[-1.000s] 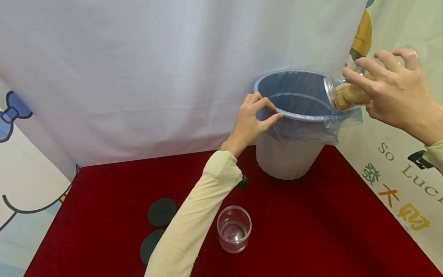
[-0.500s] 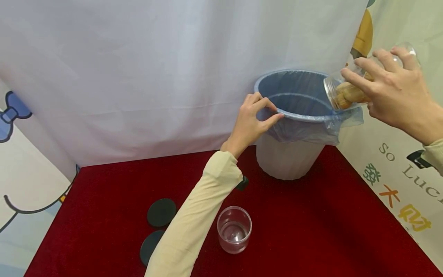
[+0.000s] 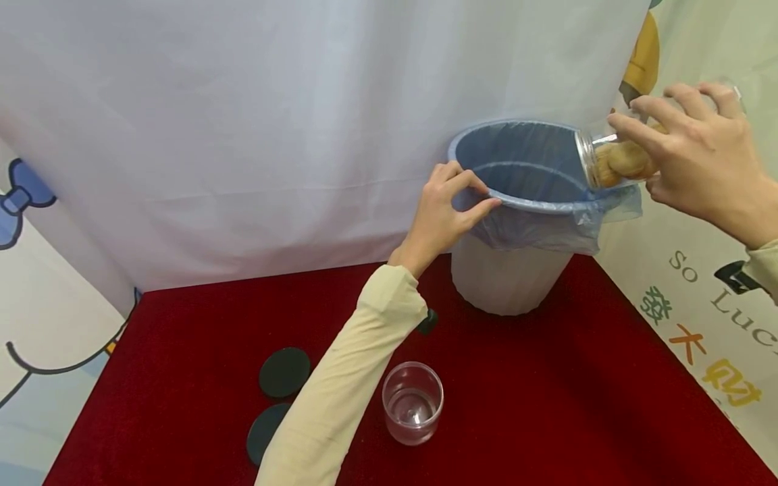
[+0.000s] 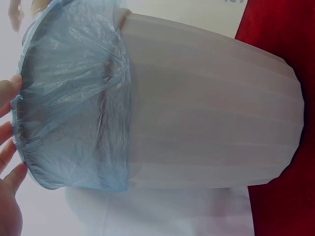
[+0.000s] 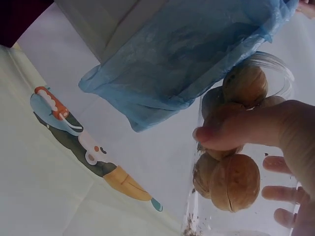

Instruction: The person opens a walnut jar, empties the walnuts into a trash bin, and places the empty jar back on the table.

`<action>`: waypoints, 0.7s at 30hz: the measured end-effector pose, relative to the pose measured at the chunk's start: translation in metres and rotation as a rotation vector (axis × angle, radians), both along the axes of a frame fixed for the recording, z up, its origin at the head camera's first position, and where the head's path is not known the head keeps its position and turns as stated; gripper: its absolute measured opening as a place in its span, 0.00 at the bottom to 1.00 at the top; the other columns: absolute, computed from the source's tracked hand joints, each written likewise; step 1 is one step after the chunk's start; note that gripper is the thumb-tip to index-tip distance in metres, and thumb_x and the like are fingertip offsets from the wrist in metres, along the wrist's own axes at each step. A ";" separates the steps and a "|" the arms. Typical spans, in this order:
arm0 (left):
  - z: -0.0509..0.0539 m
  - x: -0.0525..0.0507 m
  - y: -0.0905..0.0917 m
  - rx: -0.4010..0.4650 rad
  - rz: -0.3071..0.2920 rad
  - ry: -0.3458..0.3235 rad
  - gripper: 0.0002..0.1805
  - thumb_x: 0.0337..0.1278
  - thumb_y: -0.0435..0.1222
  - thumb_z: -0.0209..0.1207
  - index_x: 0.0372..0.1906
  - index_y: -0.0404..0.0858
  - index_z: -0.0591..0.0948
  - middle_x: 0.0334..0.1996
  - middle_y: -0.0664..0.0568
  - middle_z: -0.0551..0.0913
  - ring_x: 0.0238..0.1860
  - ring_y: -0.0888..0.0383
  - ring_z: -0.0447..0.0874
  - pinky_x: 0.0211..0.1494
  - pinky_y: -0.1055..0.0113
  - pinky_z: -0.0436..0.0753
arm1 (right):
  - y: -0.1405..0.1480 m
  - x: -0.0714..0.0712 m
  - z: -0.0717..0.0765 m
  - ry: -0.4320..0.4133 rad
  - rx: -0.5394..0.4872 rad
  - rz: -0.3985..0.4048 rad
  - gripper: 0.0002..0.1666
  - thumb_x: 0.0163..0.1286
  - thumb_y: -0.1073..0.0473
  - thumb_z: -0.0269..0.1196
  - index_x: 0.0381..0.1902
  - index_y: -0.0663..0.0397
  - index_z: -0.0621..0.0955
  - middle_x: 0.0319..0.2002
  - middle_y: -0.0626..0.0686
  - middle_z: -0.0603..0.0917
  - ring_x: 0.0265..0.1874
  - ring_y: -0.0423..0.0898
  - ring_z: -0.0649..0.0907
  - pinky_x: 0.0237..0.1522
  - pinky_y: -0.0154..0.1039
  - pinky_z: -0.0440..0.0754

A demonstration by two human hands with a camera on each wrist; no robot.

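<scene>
My right hand (image 3: 711, 155) grips a clear jar (image 3: 585, 158), lying on a slant with its uncovered mouth at the right side of the bin's rim. Several walnuts (image 5: 235, 183) sit inside it, some near the mouth; dark crumbs cling to the wall in the right wrist view. The white trash bin (image 3: 510, 277) is lined with a thin blue plastic bag (image 4: 74, 98) folded over its rim. With thumb and fingers, my left hand (image 3: 444, 209) pinches the bagged rim at the near left. The bin's floor is hidden from view.
An uncovered clear jar (image 3: 412, 405) stands on the red tablecloth (image 3: 547, 405) in front. Two dark round lids (image 3: 284, 372) lie left of it, one partly under the left sleeve. A white curtain (image 3: 273, 135) hangs behind, and a printed cloth (image 3: 687, 283) borders the right side.
My right hand and the jar have shifted slightly right, and the jar lies a little more level. Walnuts in it have shifted. My left hand stays on the rim.
</scene>
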State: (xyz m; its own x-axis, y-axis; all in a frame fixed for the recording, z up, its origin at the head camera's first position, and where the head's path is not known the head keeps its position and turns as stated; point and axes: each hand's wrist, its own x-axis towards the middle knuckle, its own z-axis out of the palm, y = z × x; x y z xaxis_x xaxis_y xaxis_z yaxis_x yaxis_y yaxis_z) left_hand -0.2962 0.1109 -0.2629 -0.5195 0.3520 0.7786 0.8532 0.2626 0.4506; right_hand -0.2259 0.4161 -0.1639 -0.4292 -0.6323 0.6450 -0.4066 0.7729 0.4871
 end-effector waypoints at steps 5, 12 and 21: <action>0.001 0.000 0.000 0.003 -0.001 0.000 0.12 0.55 0.40 0.75 0.35 0.36 0.87 0.34 0.47 0.77 0.45 0.49 0.73 0.52 0.69 0.70 | 0.001 -0.002 0.001 -0.008 0.006 0.003 0.44 0.39 0.74 0.51 0.62 0.61 0.76 0.53 0.72 0.79 0.53 0.71 0.73 0.58 0.70 0.64; 0.001 0.001 0.000 0.009 -0.003 -0.006 0.12 0.55 0.39 0.75 0.35 0.35 0.87 0.34 0.45 0.77 0.45 0.50 0.73 0.52 0.69 0.70 | 0.005 -0.002 0.003 -0.062 0.023 -0.040 0.49 0.33 0.76 0.56 0.63 0.61 0.74 0.53 0.71 0.78 0.53 0.71 0.73 0.58 0.72 0.66; 0.002 0.000 0.000 0.003 -0.002 -0.009 0.12 0.55 0.39 0.75 0.35 0.36 0.87 0.34 0.46 0.77 0.45 0.50 0.73 0.52 0.69 0.70 | 0.006 -0.003 0.004 -0.088 0.025 -0.074 0.51 0.31 0.77 0.59 0.63 0.61 0.75 0.54 0.71 0.78 0.55 0.71 0.73 0.62 0.72 0.65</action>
